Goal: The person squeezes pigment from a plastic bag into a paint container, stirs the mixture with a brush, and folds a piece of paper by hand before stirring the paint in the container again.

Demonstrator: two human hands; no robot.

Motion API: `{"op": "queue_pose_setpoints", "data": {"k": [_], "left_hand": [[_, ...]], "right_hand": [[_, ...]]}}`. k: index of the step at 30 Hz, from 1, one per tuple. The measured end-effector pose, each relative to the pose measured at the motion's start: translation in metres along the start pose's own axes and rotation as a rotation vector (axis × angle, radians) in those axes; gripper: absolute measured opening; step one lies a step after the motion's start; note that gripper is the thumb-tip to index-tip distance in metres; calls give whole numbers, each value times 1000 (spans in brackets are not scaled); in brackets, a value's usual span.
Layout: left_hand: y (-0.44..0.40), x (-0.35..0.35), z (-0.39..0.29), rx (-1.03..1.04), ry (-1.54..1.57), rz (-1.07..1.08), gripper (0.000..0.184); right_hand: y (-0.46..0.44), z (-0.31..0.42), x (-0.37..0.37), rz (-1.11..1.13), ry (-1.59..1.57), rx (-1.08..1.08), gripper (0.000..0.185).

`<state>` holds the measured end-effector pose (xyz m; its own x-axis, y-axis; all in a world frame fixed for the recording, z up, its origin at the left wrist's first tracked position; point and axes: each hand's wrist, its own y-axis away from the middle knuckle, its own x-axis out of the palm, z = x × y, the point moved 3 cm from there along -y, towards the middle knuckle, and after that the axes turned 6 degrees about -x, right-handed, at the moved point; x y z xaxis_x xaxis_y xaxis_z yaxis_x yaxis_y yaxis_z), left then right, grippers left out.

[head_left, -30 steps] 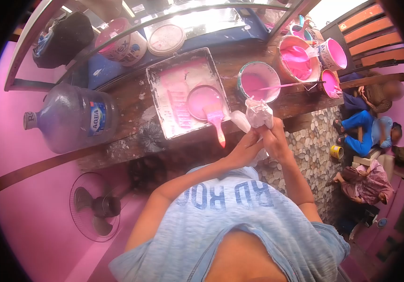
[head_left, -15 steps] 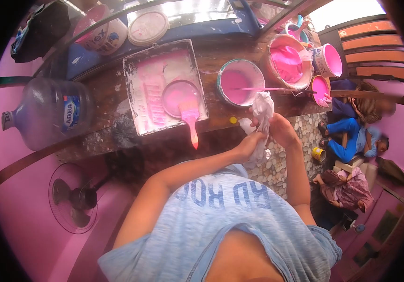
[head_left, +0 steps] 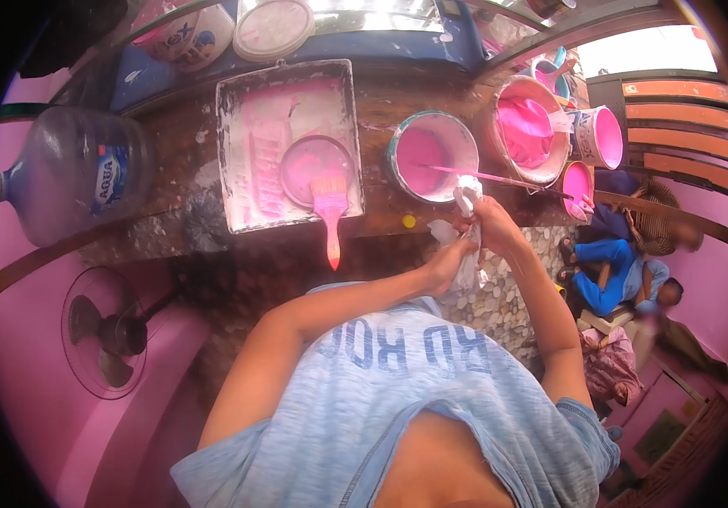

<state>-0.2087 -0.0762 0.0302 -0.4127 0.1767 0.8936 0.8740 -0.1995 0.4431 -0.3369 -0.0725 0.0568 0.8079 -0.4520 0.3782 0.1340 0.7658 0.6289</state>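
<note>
Both hands are closed on a crumpled white sheet, which could be paper, cloth or plastic. My left hand grips its lower part, and my right hand holds it higher up; fingers are partly hidden by the folds. Just beyond stands a bucket of pink paint, with a pink-smeared stick reaching over its rim to the right. To the left, a paint tray holds a round lid. A pink-coated paintbrush lies across the lid, its handle tip past the tray's edge.
More pink paint containers stand at right, including a large bucket and a white pail. A water jug lies at left, above a fan. People, one in blue trousers, sit at right. A yellow cap lies near the table edge.
My view has shifted slightly. My right hand has moved up toward the paint bucket's rim, and the top of the white sheet is folded smaller. Both hands keep hold of it.
</note>
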Motion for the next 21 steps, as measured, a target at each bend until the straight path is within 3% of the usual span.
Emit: {"op": "queue_pose_setpoints", "data": {"k": [7, 10, 13, 21], "left_hand": [[-4, -1, -4, 4, -29, -11, 19], [-2, 6, -11, 26, -4, -27, 19], [-4, 6, -15, 56, 3, -7, 18], [-9, 5, -16, 93, 23, -32, 25]], "right_hand": [[14, 37, 37, 6, 281, -67, 22], [6, 36, 35, -20, 593, -34, 29], [-6, 26, 27, -31, 572, -116, 36], [-14, 25, 27, -50, 589, -118, 32]]}}
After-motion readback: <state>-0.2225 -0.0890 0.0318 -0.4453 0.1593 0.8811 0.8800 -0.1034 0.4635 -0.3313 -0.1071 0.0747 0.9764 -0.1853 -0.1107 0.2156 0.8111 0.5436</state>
